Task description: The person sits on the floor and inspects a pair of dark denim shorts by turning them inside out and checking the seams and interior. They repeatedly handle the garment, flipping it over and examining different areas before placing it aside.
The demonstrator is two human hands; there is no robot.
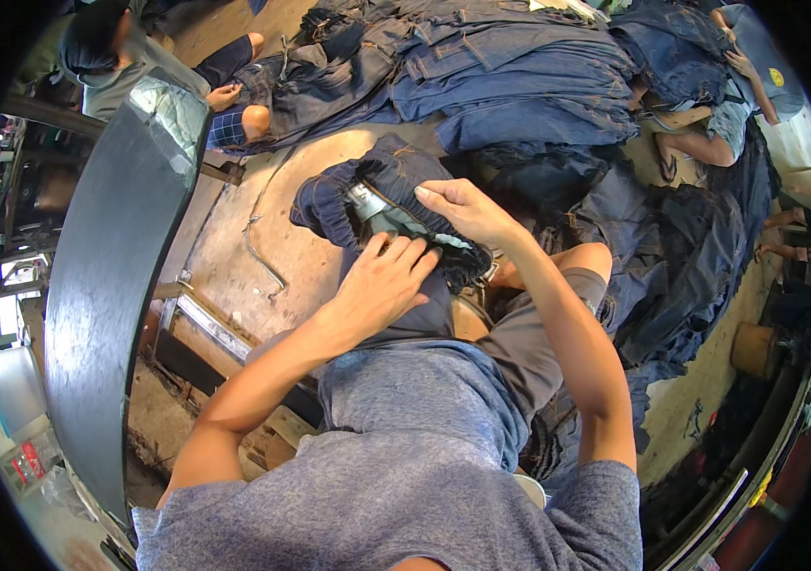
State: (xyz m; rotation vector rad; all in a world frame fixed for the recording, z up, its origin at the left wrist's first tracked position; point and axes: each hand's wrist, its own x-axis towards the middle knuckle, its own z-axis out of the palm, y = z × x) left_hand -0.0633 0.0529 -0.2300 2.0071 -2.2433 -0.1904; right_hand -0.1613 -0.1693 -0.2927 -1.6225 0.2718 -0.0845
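Note:
A dark blue denim garment (396, 181) lies bunched across my lap, its gathered waist opening turned up. Pale lining and a whitish tag-like patch show inside. My left hand (386, 285) rests at the near edge of this opening, with its fingers bent over the cloth and gripping it. Above the right side of the garment, my right hand (467, 209) is closed, thumb and fingers pressed together pointing left. Whatever it pinches, if anything, is too small to make out.
A long dark tabletop (106, 276) runs along my left. Large heaps of denim (519, 76) lie ahead and to the right. One person (129, 57) sits at the far left, another (719, 114) at the far right. A bent cable (258, 252) lies on the floor.

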